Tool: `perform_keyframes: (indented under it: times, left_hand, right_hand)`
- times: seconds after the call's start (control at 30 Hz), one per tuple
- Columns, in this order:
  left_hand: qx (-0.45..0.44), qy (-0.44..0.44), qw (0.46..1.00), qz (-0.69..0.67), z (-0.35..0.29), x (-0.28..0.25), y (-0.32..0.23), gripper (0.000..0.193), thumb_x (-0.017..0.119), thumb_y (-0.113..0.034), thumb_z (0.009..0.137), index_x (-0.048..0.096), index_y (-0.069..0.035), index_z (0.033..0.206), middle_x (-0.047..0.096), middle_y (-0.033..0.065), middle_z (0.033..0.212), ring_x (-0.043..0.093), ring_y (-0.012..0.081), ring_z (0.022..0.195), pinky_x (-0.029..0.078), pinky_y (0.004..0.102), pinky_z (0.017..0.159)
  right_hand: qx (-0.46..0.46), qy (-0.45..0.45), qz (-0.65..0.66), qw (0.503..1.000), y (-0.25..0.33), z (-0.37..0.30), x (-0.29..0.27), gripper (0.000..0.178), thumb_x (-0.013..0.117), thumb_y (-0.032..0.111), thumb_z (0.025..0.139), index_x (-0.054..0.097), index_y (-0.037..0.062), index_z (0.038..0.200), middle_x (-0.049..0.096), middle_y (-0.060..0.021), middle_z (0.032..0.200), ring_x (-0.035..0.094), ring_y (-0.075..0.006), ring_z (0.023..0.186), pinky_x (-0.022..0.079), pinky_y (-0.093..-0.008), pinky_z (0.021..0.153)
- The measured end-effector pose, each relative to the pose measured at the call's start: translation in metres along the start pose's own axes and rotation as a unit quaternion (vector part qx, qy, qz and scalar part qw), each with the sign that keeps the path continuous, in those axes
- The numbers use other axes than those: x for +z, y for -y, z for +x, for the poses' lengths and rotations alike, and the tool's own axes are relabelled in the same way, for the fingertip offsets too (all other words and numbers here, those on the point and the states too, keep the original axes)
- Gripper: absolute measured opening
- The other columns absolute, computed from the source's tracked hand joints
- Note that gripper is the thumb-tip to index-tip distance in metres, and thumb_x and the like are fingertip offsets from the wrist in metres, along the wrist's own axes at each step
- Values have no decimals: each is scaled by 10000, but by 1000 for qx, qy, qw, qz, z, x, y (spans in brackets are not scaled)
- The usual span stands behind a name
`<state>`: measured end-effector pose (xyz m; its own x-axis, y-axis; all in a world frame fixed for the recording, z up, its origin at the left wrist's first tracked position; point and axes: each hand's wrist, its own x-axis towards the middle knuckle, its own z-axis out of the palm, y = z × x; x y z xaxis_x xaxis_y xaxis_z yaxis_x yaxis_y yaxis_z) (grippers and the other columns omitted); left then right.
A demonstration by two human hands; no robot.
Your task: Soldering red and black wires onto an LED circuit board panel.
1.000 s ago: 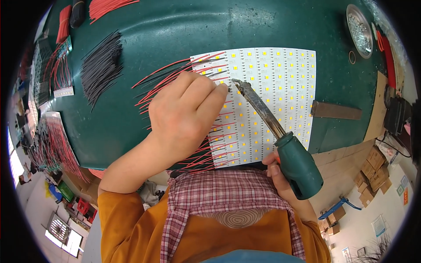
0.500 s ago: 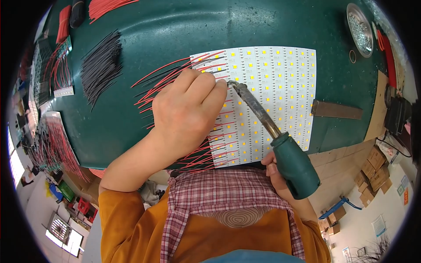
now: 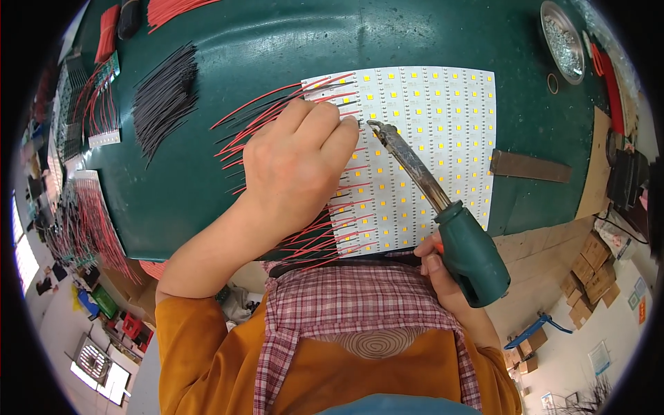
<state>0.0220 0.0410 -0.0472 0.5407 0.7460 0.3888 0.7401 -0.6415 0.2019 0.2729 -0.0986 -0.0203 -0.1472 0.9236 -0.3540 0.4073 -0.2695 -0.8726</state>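
Note:
A white LED board with rows of yellow LEDs lies on the green table. Red and black wires fan out leftward from its left side. My left hand rests over that side, fingers closed in a pinch; a dark wire end shows at the fingertips, which are partly hidden. Gripped in my right hand is a soldering iron with a thick green handle, mostly covering that hand. Its dark, crusted tip points up and left, just right of my left fingertips, over the board.
A pile of black wires lies left on the table. Wired boards stack at the left edge, with red wire bundles behind. A brown bar touches the board's right side. A metal bowl stands far right.
The iron's tip has drawn slightly right, away from my left fingertips. My left hand stays pinched in nearly the same place on the board. The whole view has shifted a little.

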Motion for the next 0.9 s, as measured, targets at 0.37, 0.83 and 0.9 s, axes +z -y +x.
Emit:
perform_keyframes:
  times: [0.37, 0.83, 0.9]
  left_hand:
    - [-3, -7, 1000, 9, 1, 0, -3, 261, 674, -112, 668, 672, -84, 927, 574, 16, 860, 598, 182, 790, 488, 296, 541]
    - [-40, 34, 999, 3, 6, -8, -6, 244, 738, -14, 707, 731, -70, 944, 626, 24, 830, 633, 212, 777, 516, 327, 613]
    - [-49, 33, 998, -7, 6, -9, -5, 248, 737, -2, 707, 730, -66, 947, 635, 30, 848, 636, 219, 788, 520, 330, 623]
  right_hand:
    - [-25, -8, -58, 998, 0, 10, 5, 236, 701, 7, 800, 717, 72, 1026, 731, -43, 893, 686, -251, 818, 568, -356, 718]
    - [20, -2, 165, 986, 2, 0, 2, 240, 596, -7, 948, 619, 4, 1186, 667, -76, 984, 633, -153, 834, 525, -294, 715]
    - [8, -10, 147, 989, 0, 0, 3, 241, 617, 15, 936, 621, 8, 1176, 674, -77, 969, 630, -153, 808, 529, -290, 719]
